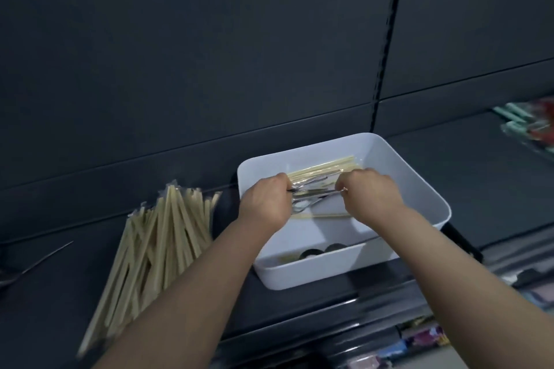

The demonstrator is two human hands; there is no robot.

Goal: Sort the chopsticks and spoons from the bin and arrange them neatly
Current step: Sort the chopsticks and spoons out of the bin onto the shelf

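Note:
A white plastic bin (419, 189) stands on a dark shelf. Both my hands reach into it. My left hand (266, 204) grips one end of a bunch of metal spoons (311, 193), and my right hand (371, 195) pinches their other end. Behind the spoons, wrapped wooden chopsticks (323, 169) lie against the bin's far wall, and one more lies under the spoons. A large pile of wrapped chopsticks (159, 243) fans out on the shelf to the left of the bin.
A metal utensil (33, 263) lies on the shelf at the far left edge. Two dark round things (320, 250) sit at the bin's near wall. Packaged goods (530, 126) fill a shelf at the right; more packages (419, 338) sit below.

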